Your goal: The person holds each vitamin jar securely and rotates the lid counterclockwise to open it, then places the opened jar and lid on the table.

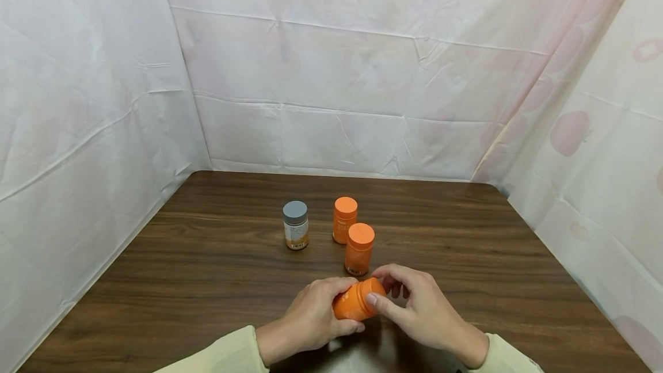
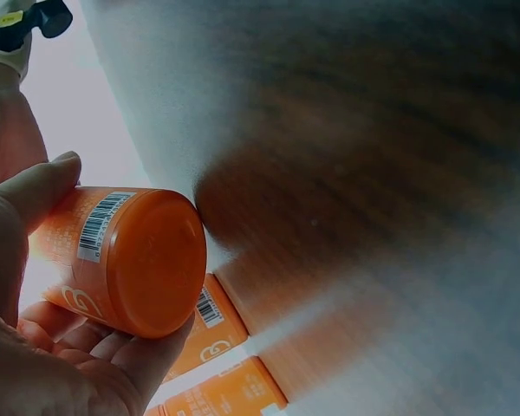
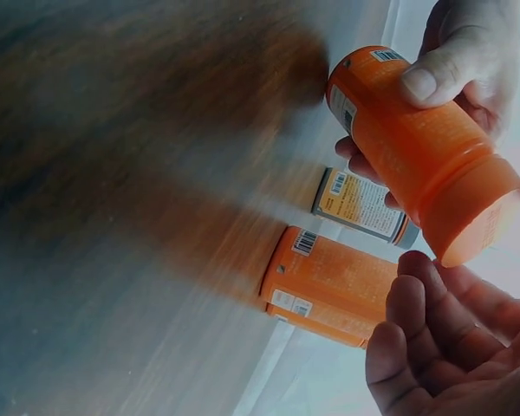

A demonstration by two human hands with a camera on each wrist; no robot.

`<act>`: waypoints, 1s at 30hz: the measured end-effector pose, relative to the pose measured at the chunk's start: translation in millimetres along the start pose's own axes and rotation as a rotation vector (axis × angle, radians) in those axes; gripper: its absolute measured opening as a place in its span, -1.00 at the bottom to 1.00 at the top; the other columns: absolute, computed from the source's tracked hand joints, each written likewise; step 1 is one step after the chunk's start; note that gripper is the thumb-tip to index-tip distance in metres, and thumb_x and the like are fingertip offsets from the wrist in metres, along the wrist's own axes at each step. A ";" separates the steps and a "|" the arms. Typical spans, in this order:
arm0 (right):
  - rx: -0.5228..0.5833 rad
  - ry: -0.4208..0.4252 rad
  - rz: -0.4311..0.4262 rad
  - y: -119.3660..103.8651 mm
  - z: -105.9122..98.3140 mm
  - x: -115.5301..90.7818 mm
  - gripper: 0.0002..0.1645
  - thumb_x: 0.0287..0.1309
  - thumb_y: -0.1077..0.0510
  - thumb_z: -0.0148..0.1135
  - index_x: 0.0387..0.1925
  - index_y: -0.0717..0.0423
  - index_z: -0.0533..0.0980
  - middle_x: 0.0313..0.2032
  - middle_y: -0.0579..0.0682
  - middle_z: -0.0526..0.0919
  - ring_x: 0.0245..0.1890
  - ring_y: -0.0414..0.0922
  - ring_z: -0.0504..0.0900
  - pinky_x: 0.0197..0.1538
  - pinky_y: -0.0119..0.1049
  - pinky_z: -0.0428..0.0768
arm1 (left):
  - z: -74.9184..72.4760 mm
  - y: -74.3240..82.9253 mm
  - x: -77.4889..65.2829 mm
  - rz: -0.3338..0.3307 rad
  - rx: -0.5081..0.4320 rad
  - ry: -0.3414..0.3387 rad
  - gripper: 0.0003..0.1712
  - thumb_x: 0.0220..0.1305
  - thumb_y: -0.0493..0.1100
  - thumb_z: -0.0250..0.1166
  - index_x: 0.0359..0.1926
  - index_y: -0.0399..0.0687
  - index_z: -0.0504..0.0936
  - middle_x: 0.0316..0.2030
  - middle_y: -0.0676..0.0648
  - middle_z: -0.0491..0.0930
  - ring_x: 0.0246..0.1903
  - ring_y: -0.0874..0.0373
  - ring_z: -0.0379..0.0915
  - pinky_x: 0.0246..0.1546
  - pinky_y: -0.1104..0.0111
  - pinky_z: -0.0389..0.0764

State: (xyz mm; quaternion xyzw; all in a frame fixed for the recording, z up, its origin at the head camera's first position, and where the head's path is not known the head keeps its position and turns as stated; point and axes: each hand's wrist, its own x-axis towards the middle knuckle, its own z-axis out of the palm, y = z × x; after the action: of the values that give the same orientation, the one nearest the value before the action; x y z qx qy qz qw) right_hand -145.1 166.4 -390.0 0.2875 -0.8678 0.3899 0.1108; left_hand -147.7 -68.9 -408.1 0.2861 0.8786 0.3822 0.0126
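My left hand (image 1: 318, 309) grips an orange pill bottle (image 1: 349, 305) round its body, thumb on one side and fingers on the other. The bottle is tilted on its side, its orange cap (image 1: 374, 288) pointing right and its base facing the camera in the left wrist view. My right hand (image 1: 422, 309) has its thumb and a fingertip on opposite sides of the cap; its other fingers curl loosely. Just beyond stands an upright orange bottle (image 1: 358, 252), close to the right fingertips in the head view.
A second upright orange bottle (image 1: 344, 222) stands slightly behind the first. To its left is a bottle with a grey cap (image 1: 295, 226) and a white and yellow label. The dark wooden table (image 1: 181, 258) is bounded by pale hanging sheets (image 1: 331, 73) at the back and sides.
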 end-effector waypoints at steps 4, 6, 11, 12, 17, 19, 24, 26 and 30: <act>0.015 -0.015 -0.007 -0.3 0.0 0.3 -0.75 0.27 -0.07 0.43 -0.05 -0.20 0.62 -0.37 -0.34 0.61 -0.41 -0.24 0.56 -0.37 -0.27 0.56 | -0.2 0.0 -0.5 0.006 0.005 0.002 -0.46 0.00 0.06 0.66 0.02 0.33 0.65 -0.17 0.29 0.59 -0.31 0.41 0.46 -0.27 0.42 0.51; 0.022 -0.017 -0.021 0.0 -0.3 0.3 -0.74 0.26 -0.05 0.44 -0.05 -0.21 0.61 -0.34 -0.35 0.63 -0.40 -0.23 0.57 -0.36 -0.27 0.56 | -0.2 0.0 -0.6 0.009 0.006 0.002 -0.47 0.00 0.06 0.66 0.01 0.34 0.64 -0.18 0.29 0.59 -0.31 0.41 0.46 -0.27 0.43 0.51; 0.029 -0.015 -0.069 0.5 -1.2 -0.1 -0.68 0.23 -0.02 0.47 0.00 -0.21 0.61 -0.26 -0.36 0.64 -0.34 -0.23 0.58 -0.32 -0.29 0.55 | -0.3 -0.2 -0.7 0.017 0.010 0.003 -0.48 0.00 0.07 0.66 -0.01 0.35 0.64 -0.21 0.30 0.57 -0.33 0.41 0.45 -0.28 0.43 0.51; 0.028 -0.014 -0.081 0.6 -1.3 -0.3 -0.67 0.23 -0.01 0.47 0.00 -0.20 0.61 -0.26 -0.36 0.63 -0.33 -0.24 0.57 -0.31 -0.29 0.54 | -0.2 -0.4 -0.5 0.017 0.011 0.003 -0.49 0.01 0.07 0.66 -0.02 0.35 0.64 -0.21 0.30 0.57 -0.33 0.40 0.45 -0.28 0.43 0.51; 0.016 0.002 -0.148 1.6 -1.6 -1.1 -0.61 0.19 0.02 0.50 0.04 -0.13 0.62 -0.25 -0.34 0.59 -0.29 -0.24 0.56 -0.27 -0.32 0.54 | 0.7 -1.5 0.1 0.024 0.023 0.009 -0.49 0.01 0.05 0.66 -0.02 0.34 0.64 -0.20 0.30 0.57 -0.33 0.41 0.45 -0.28 0.44 0.50; 0.018 0.011 -0.176 1.9 -1.8 -0.9 -0.58 0.17 0.04 0.52 0.06 -0.11 0.61 -0.25 -0.33 0.58 -0.28 -0.25 0.56 -0.26 -0.32 0.54 | 0.9 -1.6 0.1 0.028 0.026 0.011 -0.50 0.02 0.04 0.66 -0.02 0.33 0.64 -0.21 0.29 0.57 -0.33 0.41 0.45 -0.29 0.45 0.50; 0.035 0.006 -0.201 1.9 -2.8 0.2 -0.49 0.09 0.12 0.56 0.09 -0.14 0.59 -0.19 -0.31 0.60 -0.23 -0.27 0.57 -0.21 -0.34 0.55 | 1.3 -2.3 0.2 0.020 0.027 0.005 -0.49 0.02 0.03 0.65 -0.01 0.32 0.64 -0.19 0.29 0.58 -0.33 0.40 0.46 -0.28 0.45 0.51; 0.040 -0.002 -0.210 1.1 -3.2 0.6 -0.46 0.07 0.15 0.56 0.10 -0.14 0.58 -0.15 -0.29 0.61 -0.22 -0.27 0.58 -0.18 -0.34 0.55 | 1.5 -2.7 0.2 0.014 0.028 0.002 -0.49 0.02 0.03 0.65 0.00 0.31 0.64 -0.18 0.29 0.59 -0.33 0.40 0.47 -0.28 0.45 0.51; 0.050 -0.018 -0.233 0.1 -3.6 1.3 -0.43 0.04 0.20 0.56 0.11 -0.07 0.58 -0.06 -0.21 0.65 -0.18 -0.25 0.59 -0.14 -0.28 0.57 | 1.3 -2.5 0.3 0.007 0.028 -0.001 -0.47 0.03 0.05 0.64 0.04 0.29 0.64 -0.15 0.28 0.60 -0.33 0.40 0.47 -0.27 0.45 0.51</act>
State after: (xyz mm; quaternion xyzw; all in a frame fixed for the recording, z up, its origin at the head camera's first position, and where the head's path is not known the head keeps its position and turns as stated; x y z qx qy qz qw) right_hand -146.3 168.6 -387.1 0.3925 -0.8195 0.3932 0.1405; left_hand -148.9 -69.3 -410.7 0.2897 0.8827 0.3698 0.0076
